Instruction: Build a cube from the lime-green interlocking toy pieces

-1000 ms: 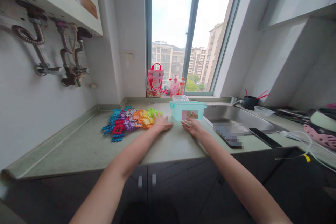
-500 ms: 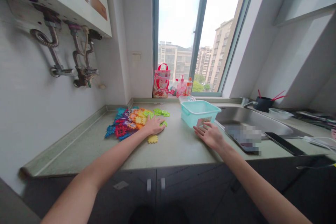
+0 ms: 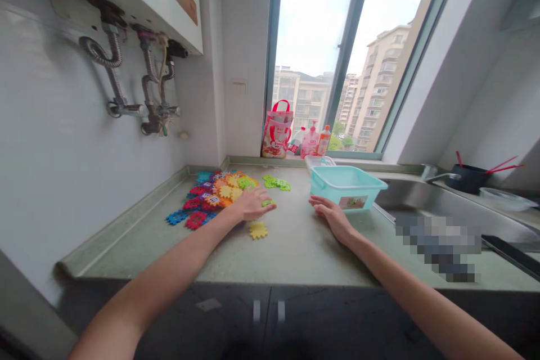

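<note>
Plastic interlocking puzzle pieces (image 3: 219, 191) in yellow, orange, red, blue, purple and green lie in a heap on the left of the counter. My left hand (image 3: 252, 204) rests at the right edge of this heap, its fingers apart. Beside its thumb and fingers a green piece (image 3: 268, 202) shows in part; the hand hides the rest. A loose yellow piece (image 3: 259, 230) lies just in front of it, and several green pieces (image 3: 277, 183) lie behind. My right hand (image 3: 333, 218) is open and empty at the near left corner of a turquoise plastic bin (image 3: 358, 183).
Behind the bin sits a clear lid or container (image 3: 319, 162). A pink bag (image 3: 278, 132) and pump bottles (image 3: 311, 140) line the windowsill. On the right are a steel sink (image 3: 422, 202), a black pot (image 3: 472, 177) and a clear bowl (image 3: 506, 198). A blurred-out object lies near the sink.
The view has turned, so everything sits further right in the picture. My right hand has shifted left along the bin, from its front to its left corner. My left hand stays by the pieces.
</note>
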A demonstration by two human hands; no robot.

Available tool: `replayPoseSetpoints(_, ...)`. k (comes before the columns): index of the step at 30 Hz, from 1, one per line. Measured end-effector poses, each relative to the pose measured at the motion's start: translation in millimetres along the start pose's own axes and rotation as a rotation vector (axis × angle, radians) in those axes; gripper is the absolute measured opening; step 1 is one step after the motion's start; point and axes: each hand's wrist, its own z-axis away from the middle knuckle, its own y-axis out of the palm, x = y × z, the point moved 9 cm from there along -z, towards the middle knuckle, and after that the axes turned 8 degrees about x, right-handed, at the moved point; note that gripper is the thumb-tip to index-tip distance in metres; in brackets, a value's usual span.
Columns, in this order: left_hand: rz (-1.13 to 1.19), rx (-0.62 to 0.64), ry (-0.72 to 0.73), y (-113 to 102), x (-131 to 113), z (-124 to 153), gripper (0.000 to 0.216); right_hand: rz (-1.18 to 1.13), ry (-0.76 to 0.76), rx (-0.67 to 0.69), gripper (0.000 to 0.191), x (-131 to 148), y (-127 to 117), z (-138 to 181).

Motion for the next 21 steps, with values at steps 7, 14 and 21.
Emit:
replayPoseSetpoints(7,0.084,0.138,0.229,24.8,-48.7,1.4,0.08,0.055,-0.037,0.12,0.033,1.4,16.2,-62.8)
replayPoseSetpoints(14,0.01,-0.036,-0.114,18.0,12.9,-10.9,0.088,0.367,-0.167,0.068,0.033,6.2,48.9,-114.7)
replayPoseSetpoints(21,-0.022,0.002,-0.304,23.0,47.8,-7.1,0.089,1.034,-0.32,0.133,0.062,10.3,131.3,-160.4)
